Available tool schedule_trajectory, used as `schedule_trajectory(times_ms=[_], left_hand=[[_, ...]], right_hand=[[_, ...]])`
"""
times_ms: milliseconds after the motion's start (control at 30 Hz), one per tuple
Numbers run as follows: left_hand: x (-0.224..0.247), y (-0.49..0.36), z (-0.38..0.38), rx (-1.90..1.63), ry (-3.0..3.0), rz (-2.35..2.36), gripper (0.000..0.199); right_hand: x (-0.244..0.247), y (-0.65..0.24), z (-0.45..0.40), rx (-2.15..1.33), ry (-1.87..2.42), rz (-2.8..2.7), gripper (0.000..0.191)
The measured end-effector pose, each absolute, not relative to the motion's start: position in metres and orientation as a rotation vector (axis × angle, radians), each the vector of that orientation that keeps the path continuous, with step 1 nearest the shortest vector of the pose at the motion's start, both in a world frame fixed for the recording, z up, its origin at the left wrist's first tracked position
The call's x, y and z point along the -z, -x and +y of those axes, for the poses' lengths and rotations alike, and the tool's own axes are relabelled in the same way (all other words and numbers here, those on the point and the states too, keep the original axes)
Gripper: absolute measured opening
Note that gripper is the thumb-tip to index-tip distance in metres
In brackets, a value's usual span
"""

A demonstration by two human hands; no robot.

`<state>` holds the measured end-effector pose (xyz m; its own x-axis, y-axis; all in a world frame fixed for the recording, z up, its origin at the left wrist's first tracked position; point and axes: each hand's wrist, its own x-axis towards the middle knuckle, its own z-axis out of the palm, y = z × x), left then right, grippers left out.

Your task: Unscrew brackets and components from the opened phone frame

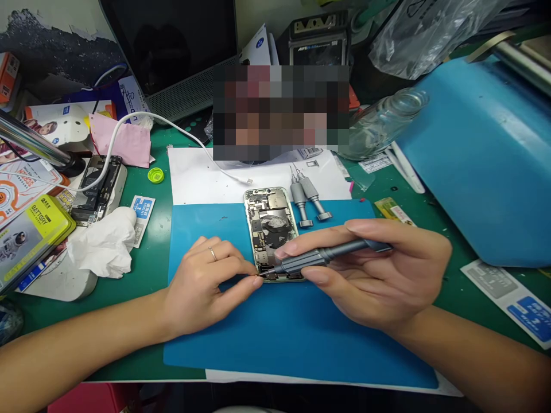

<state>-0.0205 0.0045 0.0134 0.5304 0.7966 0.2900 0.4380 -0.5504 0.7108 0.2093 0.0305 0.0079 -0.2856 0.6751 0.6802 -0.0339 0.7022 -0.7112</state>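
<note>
An opened smartphone (pixel 274 229) lies on the blue mat (pixel 301 338), its inner boards and screws exposed. My right hand (pixel 383 275) is closed round a dark grey precision screwdriver (pixel 310 261), held slanted with its tip down at the phone's lower left corner. At that same corner, the thumb and forefinger of my left hand (pixel 206 281) are pinched together beside the screwdriver tip. Whatever lies between those fingertips is too small to make out. Two more grey screwdrivers (pixel 305 195) rest side by side just right of the phone's upper end.
A white cable (pixel 181 129) ends above the phone. At left are another opened phone (pixel 98 186), a crumpled tissue (pixel 105 241) and a yellow battery box (pixel 38 235). A glass jar (pixel 383 123) and a large blue padded surface (pixel 486 160) stand at right. A monitor (pixel 176 46) is behind.
</note>
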Motion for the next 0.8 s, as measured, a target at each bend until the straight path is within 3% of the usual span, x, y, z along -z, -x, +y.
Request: schedule_trajectory(times_ms=[800], left_hand=[[-0.0144,0.0197,0.0051,-0.796,-2.206,0.994,0.012]], right_hand=[[-0.0083,-0.2090,0.0308,-0.753,0.510,-1.716,0.075]])
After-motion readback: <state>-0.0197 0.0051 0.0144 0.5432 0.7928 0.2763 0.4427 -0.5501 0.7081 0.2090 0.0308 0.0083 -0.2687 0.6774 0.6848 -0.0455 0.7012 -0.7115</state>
